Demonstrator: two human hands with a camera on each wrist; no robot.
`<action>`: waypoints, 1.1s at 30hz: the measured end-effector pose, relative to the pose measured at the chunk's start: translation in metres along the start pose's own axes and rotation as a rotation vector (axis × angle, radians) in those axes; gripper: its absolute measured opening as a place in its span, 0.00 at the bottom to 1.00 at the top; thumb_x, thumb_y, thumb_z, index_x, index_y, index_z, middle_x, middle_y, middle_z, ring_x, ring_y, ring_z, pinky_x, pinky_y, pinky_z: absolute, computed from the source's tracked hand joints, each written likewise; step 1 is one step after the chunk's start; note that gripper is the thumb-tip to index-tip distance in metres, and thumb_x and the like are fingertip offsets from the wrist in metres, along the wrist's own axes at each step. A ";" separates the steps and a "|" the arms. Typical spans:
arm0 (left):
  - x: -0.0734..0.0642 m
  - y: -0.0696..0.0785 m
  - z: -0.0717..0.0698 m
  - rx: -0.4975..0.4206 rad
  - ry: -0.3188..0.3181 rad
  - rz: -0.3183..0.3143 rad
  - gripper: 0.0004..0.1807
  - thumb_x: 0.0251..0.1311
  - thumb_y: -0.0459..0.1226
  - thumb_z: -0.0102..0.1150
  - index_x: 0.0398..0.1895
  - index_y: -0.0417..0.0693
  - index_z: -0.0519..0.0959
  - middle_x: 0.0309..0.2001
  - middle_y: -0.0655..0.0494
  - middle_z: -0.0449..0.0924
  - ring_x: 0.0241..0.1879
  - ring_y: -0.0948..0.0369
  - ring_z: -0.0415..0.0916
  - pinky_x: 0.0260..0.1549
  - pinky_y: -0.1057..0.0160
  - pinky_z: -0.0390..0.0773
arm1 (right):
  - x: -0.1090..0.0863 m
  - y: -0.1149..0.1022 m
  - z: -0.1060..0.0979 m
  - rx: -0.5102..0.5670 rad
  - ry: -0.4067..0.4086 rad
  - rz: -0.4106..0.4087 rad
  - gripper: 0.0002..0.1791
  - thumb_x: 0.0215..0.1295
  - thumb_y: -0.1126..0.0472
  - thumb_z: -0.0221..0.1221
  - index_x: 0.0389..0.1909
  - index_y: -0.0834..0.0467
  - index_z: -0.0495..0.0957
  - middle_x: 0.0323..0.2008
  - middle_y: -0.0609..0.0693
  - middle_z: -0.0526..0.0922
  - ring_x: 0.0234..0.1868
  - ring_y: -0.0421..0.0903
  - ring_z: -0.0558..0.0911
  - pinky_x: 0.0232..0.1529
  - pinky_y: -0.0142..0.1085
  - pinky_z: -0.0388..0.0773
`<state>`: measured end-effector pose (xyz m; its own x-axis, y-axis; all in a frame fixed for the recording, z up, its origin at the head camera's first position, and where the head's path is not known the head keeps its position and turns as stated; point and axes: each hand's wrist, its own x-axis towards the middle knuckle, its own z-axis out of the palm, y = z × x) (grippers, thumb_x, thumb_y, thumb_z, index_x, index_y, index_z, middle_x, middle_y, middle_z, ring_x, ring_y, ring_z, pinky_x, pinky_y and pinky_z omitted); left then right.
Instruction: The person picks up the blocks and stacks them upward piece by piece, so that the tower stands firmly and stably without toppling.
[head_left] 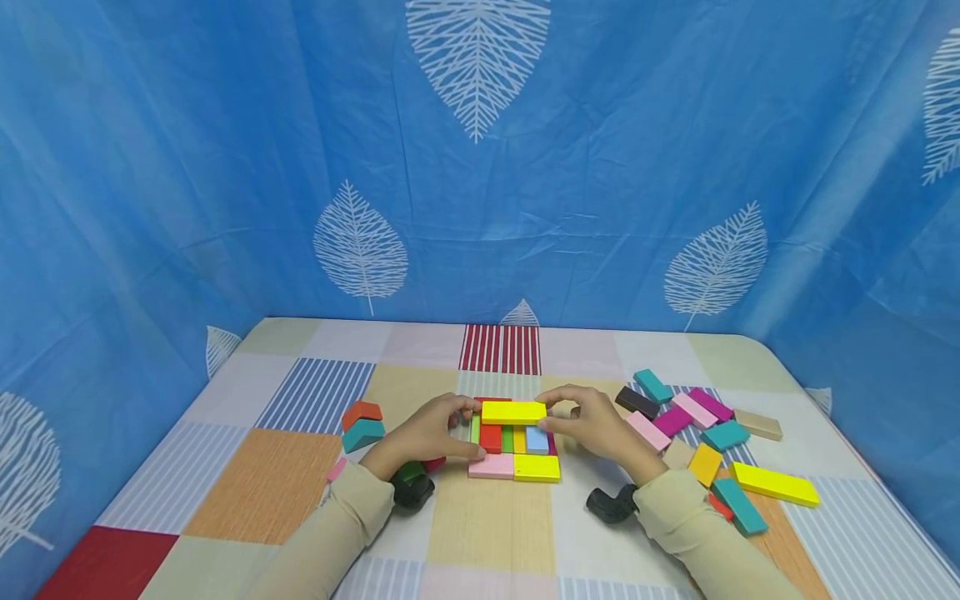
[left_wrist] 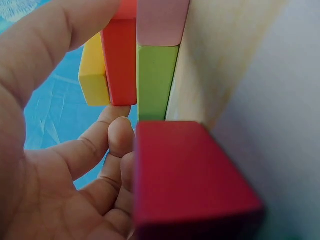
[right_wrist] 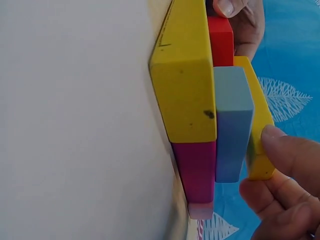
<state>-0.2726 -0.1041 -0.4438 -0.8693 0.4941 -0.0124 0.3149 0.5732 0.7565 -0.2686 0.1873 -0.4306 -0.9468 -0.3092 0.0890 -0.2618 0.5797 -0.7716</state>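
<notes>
In the head view a low stack of colored blocks sits mid-table. A long yellow block [head_left: 513, 412] lies crosswise on top toward the back, and my right hand [head_left: 592, 425] pinches its right end between thumb and fingers. Beneath it are a red block [head_left: 491, 439] and a light blue block [right_wrist: 232, 145]. The lowest layer shows a pink block [head_left: 491, 466], another yellow block [head_left: 537, 468], a light green block [left_wrist: 156, 80] and a purple block [right_wrist: 196, 170]. At the stack's left, my left hand [head_left: 438, 429] grips the red block, thumb in front and fingers behind.
Loose blocks, including a black block [head_left: 637, 402] and a long yellow one [head_left: 775, 484], scatter on the right. Orange [head_left: 362, 412] and teal [head_left: 363, 434] blocks stand at left. A crimson block [left_wrist: 195, 175] lies beside my left hand. A blue curtain [head_left: 480, 208] surrounds the table.
</notes>
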 end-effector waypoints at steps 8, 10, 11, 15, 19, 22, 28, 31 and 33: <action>0.000 0.000 0.000 0.011 0.011 -0.014 0.38 0.54 0.40 0.83 0.67 0.36 0.79 0.45 0.55 0.75 0.48 0.56 0.71 0.47 0.63 0.78 | 0.003 0.002 0.003 -0.043 0.000 0.005 0.16 0.67 0.61 0.75 0.55 0.58 0.89 0.53 0.54 0.89 0.51 0.52 0.79 0.46 0.41 0.76; -0.001 0.001 0.000 0.012 0.011 -0.014 0.38 0.53 0.40 0.83 0.67 0.36 0.79 0.45 0.55 0.75 0.48 0.56 0.70 0.47 0.63 0.78 | 0.003 0.002 0.003 -0.041 -0.005 0.008 0.16 0.67 0.61 0.75 0.55 0.58 0.89 0.51 0.53 0.89 0.50 0.52 0.79 0.46 0.41 0.76; -0.001 0.001 0.000 0.011 0.012 -0.013 0.38 0.53 0.40 0.83 0.67 0.36 0.79 0.46 0.55 0.76 0.48 0.56 0.70 0.47 0.63 0.78 | 0.003 0.002 0.003 -0.040 -0.009 0.010 0.16 0.67 0.61 0.75 0.55 0.58 0.89 0.50 0.53 0.89 0.48 0.51 0.78 0.44 0.40 0.76; -0.002 0.002 0.000 0.011 0.007 -0.009 0.38 0.53 0.40 0.83 0.67 0.36 0.80 0.46 0.55 0.76 0.48 0.56 0.71 0.48 0.63 0.78 | 0.003 0.002 0.003 -0.015 -0.021 0.028 0.17 0.67 0.62 0.75 0.56 0.59 0.88 0.49 0.53 0.88 0.36 0.48 0.75 0.32 0.35 0.72; -0.002 0.002 0.000 0.015 0.004 -0.012 0.38 0.53 0.40 0.83 0.67 0.36 0.80 0.46 0.55 0.76 0.48 0.55 0.71 0.48 0.63 0.78 | 0.002 0.002 0.003 0.009 -0.030 0.038 0.18 0.67 0.62 0.75 0.57 0.59 0.88 0.49 0.54 0.87 0.28 0.47 0.71 0.25 0.33 0.68; -0.002 0.003 0.000 0.016 0.003 -0.017 0.38 0.53 0.40 0.83 0.67 0.36 0.80 0.46 0.55 0.76 0.49 0.56 0.71 0.48 0.64 0.78 | 0.002 0.002 0.001 0.018 -0.042 0.035 0.19 0.67 0.61 0.75 0.57 0.59 0.88 0.49 0.55 0.87 0.26 0.46 0.71 0.24 0.33 0.68; -0.001 0.001 0.000 0.009 0.001 -0.001 0.38 0.53 0.40 0.83 0.67 0.35 0.79 0.46 0.55 0.76 0.48 0.56 0.71 0.48 0.63 0.78 | -0.001 0.005 -0.008 0.014 -0.067 -0.012 0.23 0.67 0.62 0.74 0.62 0.63 0.84 0.49 0.57 0.87 0.27 0.46 0.73 0.29 0.33 0.71; -0.001 0.000 0.001 0.013 0.003 0.005 0.38 0.53 0.40 0.83 0.67 0.35 0.79 0.46 0.55 0.76 0.48 0.56 0.70 0.48 0.63 0.78 | -0.006 0.009 -0.017 0.001 -0.075 -0.025 0.24 0.68 0.64 0.73 0.62 0.64 0.83 0.49 0.59 0.88 0.29 0.47 0.75 0.32 0.34 0.73; -0.001 -0.001 0.001 0.015 0.004 0.008 0.38 0.54 0.40 0.83 0.67 0.35 0.79 0.46 0.55 0.75 0.48 0.56 0.70 0.48 0.63 0.77 | -0.011 0.012 -0.025 -0.003 -0.085 -0.030 0.23 0.68 0.65 0.73 0.62 0.65 0.83 0.51 0.60 0.88 0.29 0.47 0.76 0.32 0.34 0.75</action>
<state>-0.2718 -0.1044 -0.4451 -0.8684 0.4959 -0.0041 0.3272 0.5791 0.7467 -0.2665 0.2163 -0.4256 -0.9193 -0.3891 0.0588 -0.2908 0.5711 -0.7676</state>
